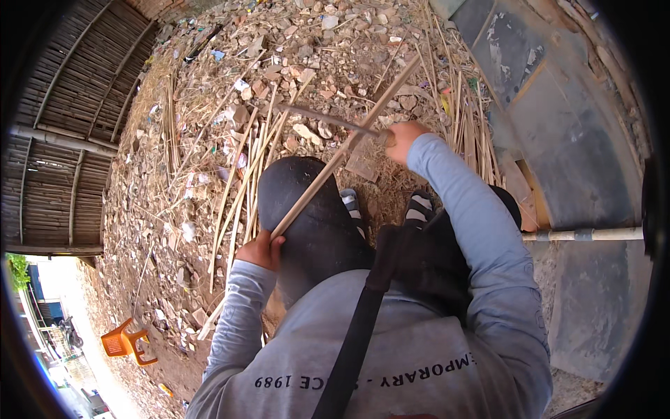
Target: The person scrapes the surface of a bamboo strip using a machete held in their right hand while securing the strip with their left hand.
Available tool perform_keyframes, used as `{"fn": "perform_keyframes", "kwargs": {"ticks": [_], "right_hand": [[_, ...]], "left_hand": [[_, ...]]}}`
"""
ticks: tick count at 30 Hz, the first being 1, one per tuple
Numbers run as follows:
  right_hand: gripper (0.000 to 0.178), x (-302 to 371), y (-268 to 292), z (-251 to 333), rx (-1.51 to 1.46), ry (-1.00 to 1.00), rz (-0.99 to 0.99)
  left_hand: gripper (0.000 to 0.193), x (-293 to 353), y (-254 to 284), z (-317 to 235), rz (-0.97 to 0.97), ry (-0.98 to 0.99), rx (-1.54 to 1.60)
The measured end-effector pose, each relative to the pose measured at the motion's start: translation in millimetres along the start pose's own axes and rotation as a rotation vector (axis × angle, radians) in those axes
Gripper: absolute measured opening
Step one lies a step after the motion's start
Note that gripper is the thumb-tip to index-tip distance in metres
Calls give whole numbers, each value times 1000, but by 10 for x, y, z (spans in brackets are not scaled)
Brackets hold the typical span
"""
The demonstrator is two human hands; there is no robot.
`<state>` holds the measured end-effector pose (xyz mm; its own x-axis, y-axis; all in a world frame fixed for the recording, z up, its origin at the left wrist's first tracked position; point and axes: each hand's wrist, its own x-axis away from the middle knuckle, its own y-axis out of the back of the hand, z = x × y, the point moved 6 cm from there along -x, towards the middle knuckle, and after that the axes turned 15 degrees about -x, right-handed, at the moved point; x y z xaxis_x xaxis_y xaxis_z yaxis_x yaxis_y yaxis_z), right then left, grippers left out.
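My left hand [259, 251] is closed around the near end of a long bamboo strip [315, 186], beside my left knee. The strip slants up and away to the right, passing over my dark-trousered left leg. In my right hand [405, 142] is the handle of a long-bladed knife [322, 119], fingers wrapped round it. Its dark blade points left and crosses the strip above the middle. Whether the edge bites into the bamboo or only rests against it, I cannot tell.
Cut bamboo strips [246, 183] lie by my left leg, with more strips [466, 119] to the right. Stones and litter cover the ground. Grey sheets [569, 133] and a pole [590, 234] are at right. Slatted bamboo panels [66, 84] and an orange chair [125, 343] stand left.
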<state>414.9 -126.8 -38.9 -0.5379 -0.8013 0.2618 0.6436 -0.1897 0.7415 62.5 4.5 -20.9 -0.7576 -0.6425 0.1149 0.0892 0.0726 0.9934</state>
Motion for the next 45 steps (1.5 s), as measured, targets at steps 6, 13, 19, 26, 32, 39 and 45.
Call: {"fn": "perform_keyframes", "kwargs": {"ticks": [6, 13, 19, 26, 32, 39, 45], "right_hand": [[35, 197, 29, 308, 33, 100, 89], [34, 27, -74, 114, -12, 66, 60], [27, 226, -255, 447, 133, 167, 124], [27, 37, 66, 84, 34, -29, 23], [34, 94, -187, 246, -57, 92, 181], [33, -8, 101, -95, -7, 4, 30], [30, 221, -129, 264, 85, 171, 172]], "left_hand": [[29, -9, -43, 57, 8, -32, -46], [30, -46, -3, 11, 34, -10, 15], [33, -25, -60, 87, 41, -9, -6], [29, -39, -8, 27, -3, -45, -63], [29, 22, -39, 20, -68, -37, -78], [27, 29, 96, -73, -6, 38, -156], [28, 91, 103, -90, 15, 90, 15]]}}
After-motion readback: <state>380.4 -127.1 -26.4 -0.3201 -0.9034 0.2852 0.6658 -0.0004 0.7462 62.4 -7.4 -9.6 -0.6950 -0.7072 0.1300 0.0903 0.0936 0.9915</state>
